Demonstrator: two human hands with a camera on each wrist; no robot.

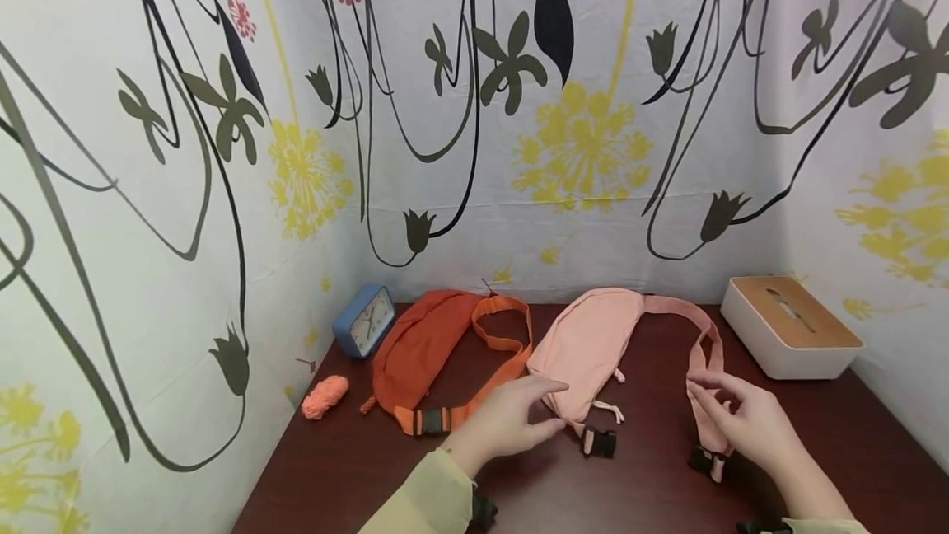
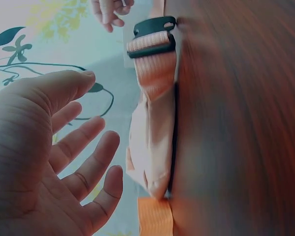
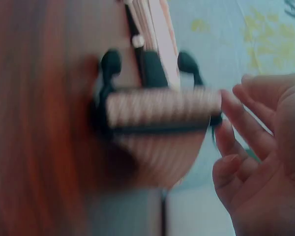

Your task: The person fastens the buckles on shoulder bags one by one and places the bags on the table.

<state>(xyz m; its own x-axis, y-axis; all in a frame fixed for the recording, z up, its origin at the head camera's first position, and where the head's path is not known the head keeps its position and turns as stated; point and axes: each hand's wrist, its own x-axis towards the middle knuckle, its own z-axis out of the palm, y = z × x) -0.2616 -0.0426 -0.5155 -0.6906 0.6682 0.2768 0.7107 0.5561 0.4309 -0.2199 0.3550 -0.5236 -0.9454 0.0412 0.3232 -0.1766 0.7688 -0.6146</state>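
Note:
A pink waist bag (image 1: 589,340) lies on the dark reddish table, its strap (image 1: 697,328) curving off to the right. My left hand (image 1: 504,424) hovers beside the bag's near end, close to a black buckle half (image 1: 599,442). In the left wrist view its fingers (image 2: 83,182) are spread and relaxed, apart from the buckle. Over the strap's free end is my right hand (image 1: 758,427), near the other black buckle half (image 1: 707,461). The right wrist view shows this pronged buckle (image 3: 162,130) blurred, with loosely bent fingers (image 3: 250,123) beside it, gripping nothing visible.
An orange waist bag (image 1: 430,340) with its buckle (image 1: 432,421) fastened lies left of the pink one. Farther left are a coral yarn bundle (image 1: 324,396) and a blue clock (image 1: 363,321). A white tissue box (image 1: 786,344) stands back right, against patterned cloth walls (image 1: 474,254).

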